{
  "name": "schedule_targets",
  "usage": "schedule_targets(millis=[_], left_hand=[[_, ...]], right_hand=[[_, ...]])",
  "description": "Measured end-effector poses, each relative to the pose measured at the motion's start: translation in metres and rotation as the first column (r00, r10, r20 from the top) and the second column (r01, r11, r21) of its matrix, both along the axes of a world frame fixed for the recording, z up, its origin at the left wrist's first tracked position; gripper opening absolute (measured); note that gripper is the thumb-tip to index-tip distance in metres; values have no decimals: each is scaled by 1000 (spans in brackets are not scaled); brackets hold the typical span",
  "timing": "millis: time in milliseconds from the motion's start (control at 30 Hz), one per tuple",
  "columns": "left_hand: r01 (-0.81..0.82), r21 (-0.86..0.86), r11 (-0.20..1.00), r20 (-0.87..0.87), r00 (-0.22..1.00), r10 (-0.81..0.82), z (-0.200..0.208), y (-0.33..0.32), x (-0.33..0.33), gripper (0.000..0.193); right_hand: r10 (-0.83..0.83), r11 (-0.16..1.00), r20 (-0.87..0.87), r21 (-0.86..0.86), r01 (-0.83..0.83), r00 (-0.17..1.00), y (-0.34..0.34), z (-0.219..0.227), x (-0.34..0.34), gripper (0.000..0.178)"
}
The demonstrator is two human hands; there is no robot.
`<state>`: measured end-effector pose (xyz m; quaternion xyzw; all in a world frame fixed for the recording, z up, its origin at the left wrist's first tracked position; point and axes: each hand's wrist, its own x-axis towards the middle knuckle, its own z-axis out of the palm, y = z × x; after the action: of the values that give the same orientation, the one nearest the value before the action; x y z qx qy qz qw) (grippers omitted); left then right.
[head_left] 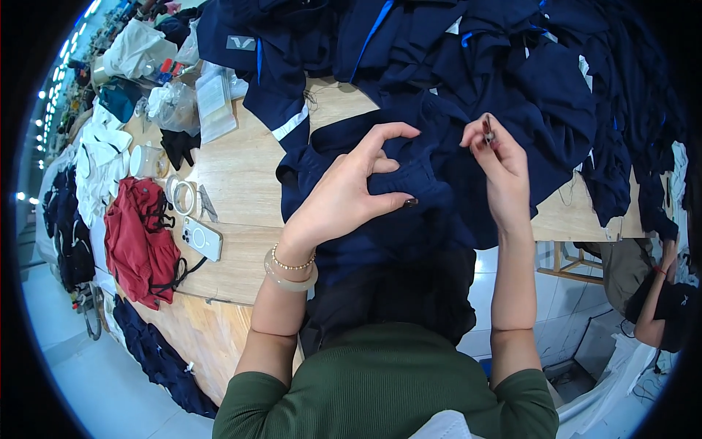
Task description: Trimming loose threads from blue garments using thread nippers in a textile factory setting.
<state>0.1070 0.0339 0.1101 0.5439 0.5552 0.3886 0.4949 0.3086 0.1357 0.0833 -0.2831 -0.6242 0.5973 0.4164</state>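
A navy garment (409, 172) with a gathered, waistband-like edge lies bunched at the table's near edge and over my lap. Above it is my left hand (351, 183), its thumb and index finger spread wide in a C shape with nothing visible between them. The other left fingers curl in. My right hand (501, 157) is raised to the right of the garment, fingers bent together in a pinch. Something small, dark and partly shiny shows at its fingertips, too small to make out. A beaded bracelet and a pale bangle (291, 282) circle my left wrist.
More navy garments with blue and white trim (504, 66) heap across the far side. On the left are a red garment (142, 241), a phone (202, 238), tape rolls (181, 196) and plastic bags (173, 106). Another person's arm (656, 293) shows at far right, near a wooden stool (574, 267).
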Motion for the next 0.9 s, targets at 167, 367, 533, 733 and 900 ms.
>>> schedule_targets(millis=[167,367,533,733,900], left_hand=[[4,78,997,-177,984,10,1,-2,2,56],[100,118,988,-633,774,-3,-39,7,-23,45],[-10,447,894,-626,711,321,-52,-5,-4,34],[-273,464,843,-411,776,478,-57,-14,31,26],[-303,323,897,-438,792,425,-75,-6,30,17]], right_hand=[[132,988,-64,-72,-137,989,-9,-18,-34,16],[2,997,16,-71,-1,1000,-23,-84,-47,15],[-37,998,45,-45,39,998,-24,-103,-48,13],[-28,997,46,-65,31,999,-20,-102,-43,14],[-29,998,14,-64,29,999,-26,-96,-43,14]])
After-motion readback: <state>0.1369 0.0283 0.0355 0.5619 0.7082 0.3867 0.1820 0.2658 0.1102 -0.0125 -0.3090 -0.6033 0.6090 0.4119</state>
